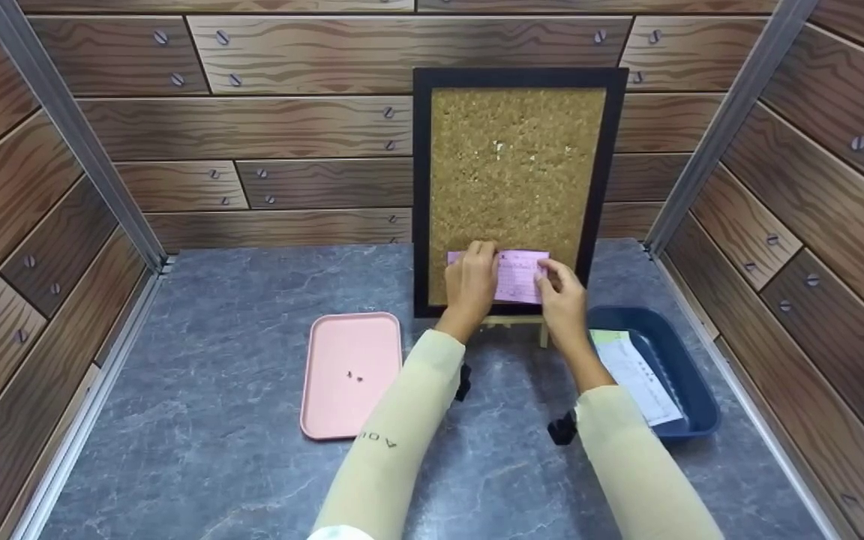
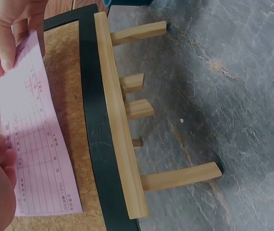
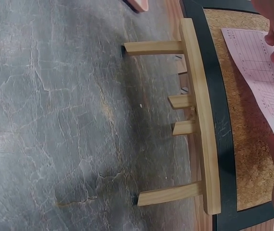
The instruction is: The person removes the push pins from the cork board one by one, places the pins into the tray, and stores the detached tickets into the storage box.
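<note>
A pink printed form (image 1: pixel 518 277) lies against the lower part of a framed corkboard (image 1: pixel 514 195). My left hand (image 1: pixel 471 281) holds the form near its upper left part, fingers curled at the sheet; what the fingertips do is partly hidden. At the form's right edge, my right hand (image 1: pixel 564 296) pinches the paper between thumb and fingers. The left wrist view shows the form (image 2: pixel 41 144) bowed a little off the cork, its lower edge standing free. In the right wrist view the same form (image 3: pixel 257 62) stretches between both hands.
The board leans on a wooden easel (image 2: pixel 120 130) with short legs. At left lies a pink tray (image 1: pixel 334 345) with two small dark bits. At right, a dark blue bin (image 1: pixel 691 382) holds white and green papers (image 1: pixel 638 379). Wood-patterned walls (image 1: pixel 252 127) enclose the grey tabletop (image 1: pixel 214 390).
</note>
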`<state>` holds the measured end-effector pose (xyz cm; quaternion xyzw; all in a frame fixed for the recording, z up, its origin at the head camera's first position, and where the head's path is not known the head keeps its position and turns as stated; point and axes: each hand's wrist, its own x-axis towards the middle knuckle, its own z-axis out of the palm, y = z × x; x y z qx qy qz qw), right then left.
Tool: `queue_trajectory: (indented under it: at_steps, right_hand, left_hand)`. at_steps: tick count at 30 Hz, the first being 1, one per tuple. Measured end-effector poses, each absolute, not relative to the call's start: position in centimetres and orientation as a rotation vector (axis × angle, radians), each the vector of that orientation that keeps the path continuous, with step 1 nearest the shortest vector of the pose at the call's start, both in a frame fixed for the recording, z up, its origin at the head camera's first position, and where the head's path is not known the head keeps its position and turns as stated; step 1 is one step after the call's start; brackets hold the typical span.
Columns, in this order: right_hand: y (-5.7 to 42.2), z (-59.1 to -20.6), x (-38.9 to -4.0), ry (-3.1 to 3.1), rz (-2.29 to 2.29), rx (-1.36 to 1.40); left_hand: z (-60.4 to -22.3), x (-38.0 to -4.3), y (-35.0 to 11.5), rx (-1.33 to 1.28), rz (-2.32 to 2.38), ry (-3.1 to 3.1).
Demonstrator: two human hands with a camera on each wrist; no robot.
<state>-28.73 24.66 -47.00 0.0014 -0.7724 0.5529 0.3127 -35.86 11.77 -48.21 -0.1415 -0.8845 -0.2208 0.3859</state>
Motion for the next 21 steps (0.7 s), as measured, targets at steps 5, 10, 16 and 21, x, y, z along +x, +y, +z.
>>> queue_trajectory:
  at_steps: [5, 10, 16, 21]
  right_hand:
    - [24.9, -47.7, -29.4, -2.033, 1.460, -0.011]
    - [25.9, -49.7, -31.1, -2.024, 1.475, -0.021]
    - [26.6, -50.3, -31.6, -2.028, 1.501, -0.019]
    - [26.6, -50.2, -31.6, -2.023, 1.497, -0.012]
  left_hand:
    - [-48.1, -35.8, 11.8, -0.370, -0.616, -2.264]
    - [-48.2, -35.8, 11.7, -0.370, -0.662, -2.290]
    - [-48.3, -35.9, 11.7, -0.381, -0.636, -2.293]
    - [-48.2, -35.9, 11.8, -0.382, -0.616, -2.295]
